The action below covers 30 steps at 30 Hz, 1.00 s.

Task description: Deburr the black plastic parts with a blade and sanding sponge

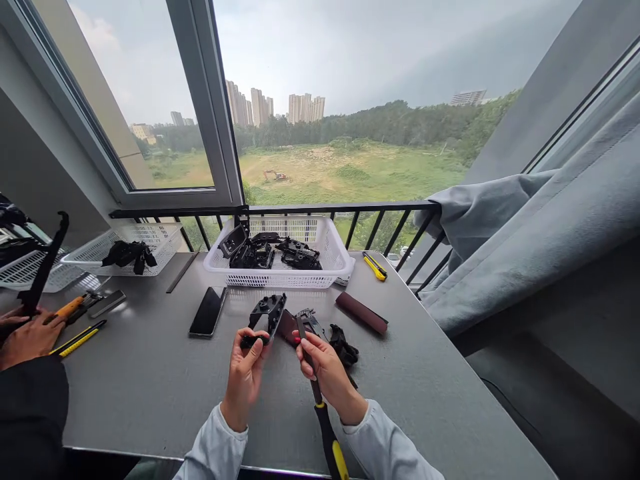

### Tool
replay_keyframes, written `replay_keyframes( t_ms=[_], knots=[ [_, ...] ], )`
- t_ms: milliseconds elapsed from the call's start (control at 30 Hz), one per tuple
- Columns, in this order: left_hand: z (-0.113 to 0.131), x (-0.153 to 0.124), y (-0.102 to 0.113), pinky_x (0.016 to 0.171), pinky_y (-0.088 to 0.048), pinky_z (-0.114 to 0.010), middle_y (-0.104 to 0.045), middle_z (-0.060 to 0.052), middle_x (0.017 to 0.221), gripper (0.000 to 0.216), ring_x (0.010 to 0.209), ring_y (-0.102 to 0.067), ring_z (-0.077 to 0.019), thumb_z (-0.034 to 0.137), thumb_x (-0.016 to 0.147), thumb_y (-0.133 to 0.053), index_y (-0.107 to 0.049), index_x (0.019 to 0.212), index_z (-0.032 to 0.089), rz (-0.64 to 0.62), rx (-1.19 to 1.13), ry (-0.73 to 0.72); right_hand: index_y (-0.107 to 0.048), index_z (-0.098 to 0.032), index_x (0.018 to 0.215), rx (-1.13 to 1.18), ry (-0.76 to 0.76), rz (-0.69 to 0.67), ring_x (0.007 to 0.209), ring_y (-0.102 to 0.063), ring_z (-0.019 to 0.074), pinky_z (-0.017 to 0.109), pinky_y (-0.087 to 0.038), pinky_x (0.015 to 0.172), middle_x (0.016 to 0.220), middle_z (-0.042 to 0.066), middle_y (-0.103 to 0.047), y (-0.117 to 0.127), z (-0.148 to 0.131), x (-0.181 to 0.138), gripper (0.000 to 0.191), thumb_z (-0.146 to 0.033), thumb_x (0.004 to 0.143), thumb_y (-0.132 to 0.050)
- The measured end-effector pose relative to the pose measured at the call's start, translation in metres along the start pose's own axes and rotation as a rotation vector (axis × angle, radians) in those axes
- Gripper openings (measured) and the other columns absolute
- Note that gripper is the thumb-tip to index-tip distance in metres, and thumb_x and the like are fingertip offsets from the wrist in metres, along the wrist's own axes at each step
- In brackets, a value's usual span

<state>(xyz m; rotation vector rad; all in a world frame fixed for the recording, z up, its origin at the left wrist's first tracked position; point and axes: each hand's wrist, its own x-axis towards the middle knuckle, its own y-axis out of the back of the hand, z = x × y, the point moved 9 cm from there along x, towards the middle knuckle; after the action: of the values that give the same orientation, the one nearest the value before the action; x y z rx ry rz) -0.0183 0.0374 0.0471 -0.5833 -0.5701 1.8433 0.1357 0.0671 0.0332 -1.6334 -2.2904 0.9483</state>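
My left hand (243, 373) is closed around the lower end of a black molded plastic part (269, 308), an openwork frame raised above the table. My right hand (325, 370) grips the dark flat blade of a file (329, 437), whose black and yellow handle points down toward me. The blade's upper end is beside the plastic part, apparently apart from it. A small red spot shows at my right fingertips; I cannot make out what it is. Behind that hand lie a reddish-brown piece (287, 327), a grey-black part (311, 321) and a black plastic piece (344, 345).
A white basket (280, 279) of black parts stands at the table's back. Around it are a phone (207, 312), a brown rolled sheet (361, 313), a yellow utility knife (375, 265) and a flat strip (183, 272). At left, another person's hands (33, 340) work near a second basket (160, 243).
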Motion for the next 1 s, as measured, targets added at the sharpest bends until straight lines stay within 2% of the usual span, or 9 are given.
replay_keyframes(
  t_ms=[100, 233, 367, 467, 633, 767, 1000],
  knots=[
    [-0.007, 0.009, 0.014, 0.087, -0.053, -0.03, -0.071, -0.001, 0.084, 0.046, 0.082, -0.068, -0.0132, 0.03, 0.052, -0.09, -0.055, 0.079, 0.02, 0.058, -0.005, 0.032, -0.063, -0.016, 0.095, -0.021, -0.029, -0.003, 0.038, -0.041, 0.0031, 0.017, -0.023, 0.037, 0.06, -0.006, -0.057, 0.007, 0.016, 0.007, 0.045, -0.043, 0.064, -0.08],
    [-0.01, 0.021, 0.029, 0.079, -0.055, -0.031, -0.068, 0.001, 0.083, 0.054, 0.075, -0.067, -0.0131, 0.031, 0.042, -0.091, -0.053, 0.079, 0.02, 0.153, 0.113, -0.011, -0.058, -0.017, 0.087, -0.077, -0.043, -0.02, 0.038, -0.047, 0.0058, 0.017, -0.031, 0.037, 0.057, -0.006, -0.059, 0.014, 0.033, 0.022, 0.043, -0.044, 0.061, -0.079],
    [-0.018, 0.029, 0.035, 0.069, -0.054, -0.028, -0.061, 0.006, 0.073, 0.055, 0.064, -0.063, -0.0102, 0.029, 0.043, -0.089, -0.049, 0.081, 0.021, 0.198, 0.203, -0.073, -0.053, -0.018, 0.085, -0.153, -0.025, -0.03, 0.037, -0.054, 0.0097, 0.019, -0.039, 0.037, 0.052, -0.006, -0.06, 0.017, 0.049, 0.04, 0.047, -0.05, 0.06, -0.077],
    [-0.028, 0.035, 0.035, 0.064, -0.051, -0.025, -0.059, 0.007, 0.071, 0.052, 0.06, -0.06, -0.0089, 0.028, 0.045, -0.088, -0.051, 0.081, 0.02, 0.212, 0.276, -0.111, -0.055, -0.017, 0.093, -0.214, -0.01, -0.053, 0.038, -0.058, 0.0125, 0.02, -0.041, 0.037, 0.052, -0.005, -0.061, 0.013, 0.057, 0.049, 0.051, -0.052, 0.061, -0.074],
    [-0.042, 0.041, 0.031, 0.06, -0.048, -0.025, -0.062, 0.005, 0.069, 0.046, 0.059, -0.061, -0.0111, 0.03, 0.046, -0.087, -0.054, 0.078, 0.019, 0.195, 0.376, -0.142, -0.061, -0.016, 0.108, -0.284, 0.036, -0.069, 0.034, -0.053, 0.0083, 0.018, -0.036, 0.032, 0.058, -0.006, -0.06, 0.009, 0.056, 0.051, 0.053, -0.05, 0.069, -0.066],
    [-0.044, 0.041, 0.028, 0.059, -0.049, -0.026, -0.063, 0.003, 0.073, 0.045, 0.06, -0.063, -0.0131, 0.037, 0.051, -0.085, -0.055, 0.078, 0.019, 0.167, 0.397, -0.139, -0.064, -0.017, 0.114, -0.303, 0.068, -0.051, 0.032, -0.047, 0.0055, 0.018, -0.031, 0.029, 0.064, -0.005, -0.061, 0.009, 0.052, 0.047, 0.053, -0.05, 0.073, -0.06],
    [-0.046, 0.041, 0.028, 0.068, -0.054, -0.03, -0.06, 0.002, 0.076, 0.041, 0.064, -0.061, -0.012, 0.044, 0.056, -0.081, -0.055, 0.075, 0.019, 0.145, 0.345, -0.087, -0.059, -0.018, 0.129, -0.3, 0.079, -0.005, 0.032, -0.046, 0.0062, 0.018, -0.03, 0.028, 0.064, -0.004, -0.059, 0.013, 0.049, 0.039, 0.064, -0.053, 0.076, -0.059]
  ],
)
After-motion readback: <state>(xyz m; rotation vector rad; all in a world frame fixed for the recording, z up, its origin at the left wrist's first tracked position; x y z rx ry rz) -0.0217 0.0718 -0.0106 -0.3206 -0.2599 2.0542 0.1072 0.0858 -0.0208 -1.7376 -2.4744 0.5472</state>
